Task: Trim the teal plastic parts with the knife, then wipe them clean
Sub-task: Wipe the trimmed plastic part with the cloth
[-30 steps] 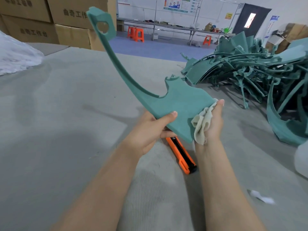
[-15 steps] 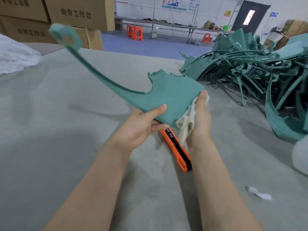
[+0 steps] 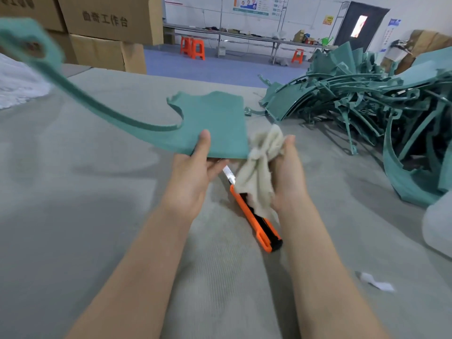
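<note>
Teal part [image 3: 215,123] sits pinched in your left hand [image 3: 193,177], thumb on top at its near edge, held above the surface [image 3: 73,216]. Your right hand [image 3: 288,174] is closed around the rag [image 3: 261,165], just right of the part's wide end. Below both, the knife [image 3: 256,221] lies untouched. The part's long arm sweeps away up-left, so wiping likely runs leftward. Beyond, more parts [image 3: 354,101] are piled.
</note>
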`<move>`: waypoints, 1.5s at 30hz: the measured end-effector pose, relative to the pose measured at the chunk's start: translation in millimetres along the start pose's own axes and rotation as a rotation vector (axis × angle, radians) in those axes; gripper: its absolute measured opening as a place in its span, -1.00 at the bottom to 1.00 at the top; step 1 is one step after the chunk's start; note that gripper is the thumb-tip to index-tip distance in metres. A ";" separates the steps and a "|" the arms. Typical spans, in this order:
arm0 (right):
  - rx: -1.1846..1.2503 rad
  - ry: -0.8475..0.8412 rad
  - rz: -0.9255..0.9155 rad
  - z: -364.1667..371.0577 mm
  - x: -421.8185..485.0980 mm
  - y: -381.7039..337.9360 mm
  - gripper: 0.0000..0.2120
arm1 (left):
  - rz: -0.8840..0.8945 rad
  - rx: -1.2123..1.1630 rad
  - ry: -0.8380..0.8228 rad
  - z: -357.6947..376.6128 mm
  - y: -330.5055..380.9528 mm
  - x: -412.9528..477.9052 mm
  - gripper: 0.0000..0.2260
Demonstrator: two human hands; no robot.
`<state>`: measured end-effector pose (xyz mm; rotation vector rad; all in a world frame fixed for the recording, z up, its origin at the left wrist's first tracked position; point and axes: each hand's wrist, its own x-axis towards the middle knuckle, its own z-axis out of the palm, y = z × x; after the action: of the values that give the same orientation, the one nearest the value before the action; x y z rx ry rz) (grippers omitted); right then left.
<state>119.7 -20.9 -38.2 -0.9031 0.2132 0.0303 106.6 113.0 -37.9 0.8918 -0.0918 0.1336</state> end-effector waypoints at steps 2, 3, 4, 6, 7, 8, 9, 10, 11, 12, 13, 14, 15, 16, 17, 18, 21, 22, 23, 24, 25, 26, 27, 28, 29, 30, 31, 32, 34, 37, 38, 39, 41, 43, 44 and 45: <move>-0.053 -0.133 0.026 15.3 -7.4 11.4 -0.49 | 0.070 0.106 0.102 1.3 -5.6 1.9 -0.86; -0.113 -0.153 -0.004 21.8 -8.8 17.5 -0.57 | 0.096 0.159 0.115 2.2 -8.0 1.9 -0.86; -0.179 -0.142 -0.055 26.4 -9.7 23.3 -0.65 | 0.108 0.202 0.097 3.5 -9.9 1.1 -0.85; -0.271 -0.027 -0.150 28.3 -6.7 28.0 -0.71 | 0.125 0.354 0.016 3.9 -14.9 -3.5 -0.84; -0.305 0.050 -0.190 26.4 -5.0 27.5 -0.75 | 0.121 0.455 -0.034 1.0 -17.8 -4.9 -0.85; -0.334 0.117 -0.243 20.5 -1.2 24.4 -0.79 | 0.092 0.560 -0.119 -2.7 -19.3 -6.3 -0.87; -0.359 0.179 -0.299 13.2 2.1 19.1 -0.80 | 0.029 0.663 -0.260 -5.6 -17.8 -8.3 -0.89; -0.406 0.217 -0.362 4.9 3.9 12.3 -0.76 | -0.037 0.729 -0.434 -8.2 -15.8 -11.0 -0.89; -0.456 0.244 -0.406 -2.5 4.1 5.5 -0.70 | -0.088 0.751 -0.569 -10.5 -13.3 -12.6 -0.84; -0.487 0.286 -0.434 -8.8 4.1 0.0 -0.68 | -0.130 0.734 -0.619 -12.0 -9.9 -12.3 -0.79; -0.494 0.333 -0.445 -14.8 4.6 -4.8 -0.66 | -0.164 0.675 -0.587 -11.8 -6.0 -11.1 -0.76; -0.475 0.369 -0.448 -19.1 5.9 -8.2 -0.66 | -0.206 0.576 -0.499 -11.3 -3.1 -8.7 -0.75; -0.450 0.397 -0.444 -21.4 7.7 -10.0 -0.67 | -0.259 0.445 -0.411 -10.4 -1.6 -7.3 -0.74; -0.435 0.415 -0.444 -21.4 9.5 -10.4 -0.68 | -0.301 0.304 -0.357 -8.4 -0.8 -6.5 -0.74; -0.432 0.428 -0.449 -20.3 10.9 -9.8 -0.69 | -0.339 0.179 -0.349 -6.7 -1.1 -6.6 -0.76; -0.443 0.439 -0.464 -19.4 11.8 -8.8 -0.69 | -0.379 0.077 -0.368 -5.4 -2.5 -7.7 -0.79; -0.439 0.496 -0.541 -20.6 13.1 -9.4 -0.67 | -0.475 -0.165 -0.466 -3.2 0.2 -10.5 -0.82; -0.423 0.505 -0.564 -21.2 13.2 -10.8 -0.67 | -0.487 -0.209 -0.479 -2.6 2.1 -10.1 -0.85; -0.418 0.505 -0.585 -21.4 13.3 -12.2 -0.67 | -0.499 -0.213 -0.473 -1.0 4.0 -10.5 -0.84; -0.429 0.494 -0.603 -20.4 13.4 -12.1 -0.68 | -0.506 -0.162 -0.445 1.2 3.3 -11.7 -0.76; -0.455 0.477 -0.618 -17.8 12.8 -10.2 -0.69 | -0.501 -0.076 -0.398 4.0 -0.1 -13.0 -0.69; -0.480 0.452 -0.627 -13.5 11.7 -6.7 -0.71 | -0.476 0.001 -0.333 6.8 -5.4 -13.7 -0.67; -0.484 0.419 -0.625 -8.3 10.3 -2.5 -0.74 | -0.443 0.042 -0.253 9.2 -10.2 -14.1 -0.70; -0.461 0.378 -0.603 -2.5 8.7 1.3 -0.78 | -0.408 0.035 -0.162 10.4 -12.6 -13.4 -0.74; -0.414 0.330 -0.567 3.5 6.3 4.4 -0.80 | -0.375 -0.010 -0.079 9.5 -12.5 -10.9 -0.76; -0.359 0.272 -0.527 7.8 3.5 6.6 -0.80 | -0.335 -0.078 -0.011 7.3 -10.1 -8.1 -0.76; -0.323 0.215 -0.489 10.8 1.6 9.1 -0.78 | -0.295 -0.150 0.047 3.8 -6.6 -4.5 -0.77; -0.330 0.171 -0.448 13.1 -0.4 12.2 -0.74 | -0.255 -0.216 0.097 1.0 -3.2 -1.5 -0.78; -0.529 0.077 -0.376 20.0 -5.0 21.0 -0.74 | -0.195 -0.309 0.162 -2.9 -0.2 2.7 -0.75; -0.922 -0.090 -0.356 31.2 -8.8 41.5 -0.77 | -0.176 -0.295 0.159 -7.9 0.9 6.2 -0.67; -0.968 -0.039 -0.380 33.1 -7.1 44.8 -0.74 | -0.185 -0.269 0.138 -8.9 1.8 6.7 -0.67; -0.967 0.054 -0.424 33.2 -5.4 44.7 -0.73 | -0.207 -0.237 0.101 -9.5 2.3 5.8 -0.69; -0.883 0.241 -0.525 28.4 -1.7 36.8 -0.75 | -0.287 -0.164 0.006 -6.2 0.9 1.8 -0.76; -0.769 0.360 -0.604 21.8 1.6 26.9 -0.76 | -0.351 -0.099 -0.065 -0.8 -4.4 -2.8 -0.81; -0.721 0.396 -0.628 17.9 4.2 23.6 -0.75 | -0.370 -0.076 -0.090 1.7 -7.1 -4.2 -0.82; -0.685 0.433 -0.635 14.1 6.7 20.9 -0.74 | -0.386 -0.059 -0.107 3.7 -9.2 -5.1 -0.82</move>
<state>126.2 2.7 -47.3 -1.6249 0.3162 -0.7251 102.9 104.1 -43.4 0.8429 -0.0213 -0.2756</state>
